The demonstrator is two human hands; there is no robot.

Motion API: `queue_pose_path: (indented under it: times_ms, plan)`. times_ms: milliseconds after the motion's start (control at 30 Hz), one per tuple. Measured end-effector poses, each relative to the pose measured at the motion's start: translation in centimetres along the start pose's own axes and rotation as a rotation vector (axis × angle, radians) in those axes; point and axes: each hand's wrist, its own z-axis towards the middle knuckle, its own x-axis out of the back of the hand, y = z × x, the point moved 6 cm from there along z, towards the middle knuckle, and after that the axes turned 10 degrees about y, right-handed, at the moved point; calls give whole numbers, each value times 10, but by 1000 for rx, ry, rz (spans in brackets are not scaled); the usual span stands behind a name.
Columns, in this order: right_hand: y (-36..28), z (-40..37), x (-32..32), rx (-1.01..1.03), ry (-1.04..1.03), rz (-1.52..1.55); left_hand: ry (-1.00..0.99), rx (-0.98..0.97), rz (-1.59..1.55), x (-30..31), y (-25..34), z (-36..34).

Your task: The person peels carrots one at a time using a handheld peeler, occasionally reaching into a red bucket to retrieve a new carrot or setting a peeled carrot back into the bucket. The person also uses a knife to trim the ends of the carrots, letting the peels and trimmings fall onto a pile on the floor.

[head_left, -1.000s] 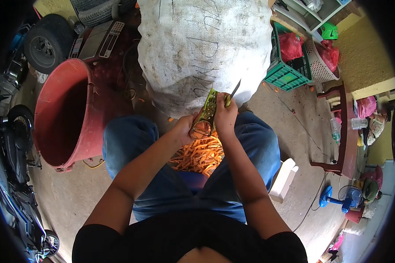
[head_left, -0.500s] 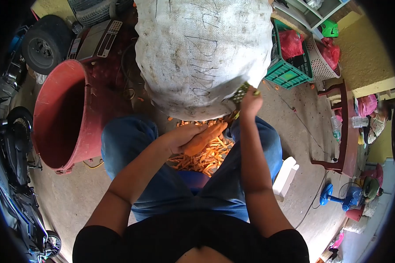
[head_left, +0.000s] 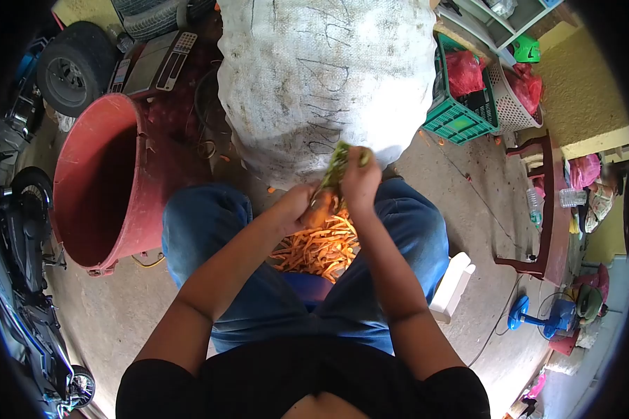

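Note:
My left hand (head_left: 295, 208) is wrapped round an orange root (head_left: 317, 214) that looks like a peeled carrot or sweet potato. A green tool with a patterned flat face (head_left: 337, 164) is closed in my right hand (head_left: 360, 180), its lower part against or just over the root. Motion blurs the spot where they meet. Beneath both hands, orange strips (head_left: 318, 250) lie heaped in a blue container (head_left: 307, 288) between my knees. A large white woven sack (head_left: 328, 84) with dark writing stands right in front.
A red tub (head_left: 94, 188) stands at the left, near a motorcycle (head_left: 31, 279) and a tyre (head_left: 66, 77). To the right are a green crate (head_left: 461, 126), a perforated basket (head_left: 500, 98), a white box (head_left: 452, 288), a red-brown wooden frame (head_left: 555, 209) and a blue fan (head_left: 538, 320).
My right hand has moved left and down with the green tool, from beside the root to against or over it. My left hand has shifted slightly up with the root, now more upright.

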Motion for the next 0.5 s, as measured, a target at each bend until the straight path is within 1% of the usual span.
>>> queue_pose_path:
  times_ms: [33,67,100,167,200,233,267,300,367,400,467,500]
  plan:
    - [11,14,7,-24,69,-31,98,46,93,-13,1,-14]
    - [26,33,16,-18,170,-134,193,93,187,-20,2,-26]
    - [41,53,29,-12,272,-238,189,94,190,-27,5,-34]
    - [71,73,45,-227,296,-117,25,125,207,-40,9,-45]
    - [66,75,47,-151,275,-158,23,126,209,-37,9,-41]
    - [49,67,47,-148,277,-160,53,129,76,-31,10,-32]
    - [34,51,36,-211,179,17,83,129,-59,-24,9,-23]
    - [17,33,24,-274,76,194,82,124,-63,-17,6,-14]
    - [-11,6,10,-162,-47,120,22,88,-124,-8,5,-3]
    - [-17,-5,5,-89,-56,134,24,89,-121,-11,6,-6]
    - [-26,-15,-1,35,-98,130,88,69,-191,-16,10,-10]
    - [-27,-16,-1,34,-98,129,89,70,-192,-17,9,-10]
